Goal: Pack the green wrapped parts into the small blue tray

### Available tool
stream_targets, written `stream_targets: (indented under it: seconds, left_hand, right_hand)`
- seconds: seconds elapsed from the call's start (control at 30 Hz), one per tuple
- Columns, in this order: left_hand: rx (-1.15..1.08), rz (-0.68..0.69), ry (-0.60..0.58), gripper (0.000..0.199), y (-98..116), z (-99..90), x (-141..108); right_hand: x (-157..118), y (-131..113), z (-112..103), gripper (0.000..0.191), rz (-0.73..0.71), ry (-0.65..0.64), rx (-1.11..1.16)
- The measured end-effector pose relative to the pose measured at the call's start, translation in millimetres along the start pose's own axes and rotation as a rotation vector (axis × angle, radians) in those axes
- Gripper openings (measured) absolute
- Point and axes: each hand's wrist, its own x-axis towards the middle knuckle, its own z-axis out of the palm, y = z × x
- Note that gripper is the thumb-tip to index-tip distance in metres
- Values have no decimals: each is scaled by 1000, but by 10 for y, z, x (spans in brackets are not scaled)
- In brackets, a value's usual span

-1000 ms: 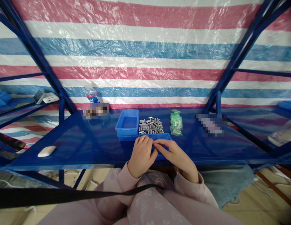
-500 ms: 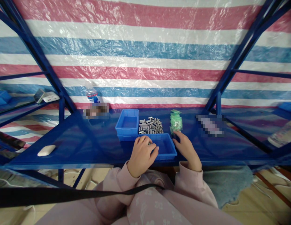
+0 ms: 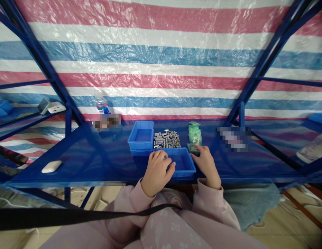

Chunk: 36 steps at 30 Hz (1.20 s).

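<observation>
My left hand (image 3: pixel 159 173) rests over the left end of an open blue bin (image 3: pixel 183 173), its fingers curled round something greenish that is mostly hidden. At the right of that bin, my right hand (image 3: pixel 206 166) has its fingertips on a small clear plastic bag (image 3: pixel 192 148), with the thumb near the bin's rim. Just beyond lies a pile of green plastic bags (image 3: pixel 194 132). Short grey metal cylinders (image 3: pixel 166 139) are heaped behind the bin, between the bags and a stack of blue bins (image 3: pixel 142 135).
A white case (image 3: pixel 52 166) lies near the front left of the blue table (image 3: pixel 98 166). A plastic bottle (image 3: pixel 102 105) stands at the back left, by a blurred-out item. Another blurred item (image 3: pixel 233 138) lies on the right. Blue metal posts frame both sides.
My right hand has shifted slightly, and the nearest small bag has come away from the green pile toward me. The left hand has stayed in place.
</observation>
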Motion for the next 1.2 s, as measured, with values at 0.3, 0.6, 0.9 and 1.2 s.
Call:
stream_targets:
  seconds: [0.3, 0.6, 0.9, 1.2]
  left_hand:
    - [-4, 0, 15, 23, 2, 12, -8]
    - [1, 0, 12, 23, -3, 13, -8]
    - [5, 2, 17, 23, -6, 15, -11]
    - [28, -8, -18, 24, 4, 6, -9]
  right_hand:
    - [-44, -77, -45, 37, 2, 19, -6]
    - [-28, -114, -104, 30, 63, 29, 44]
    - [-154, -215, -324, 34, 55, 193, 251]
    - [-413, -668, -389, 20, -211, 15, 492]
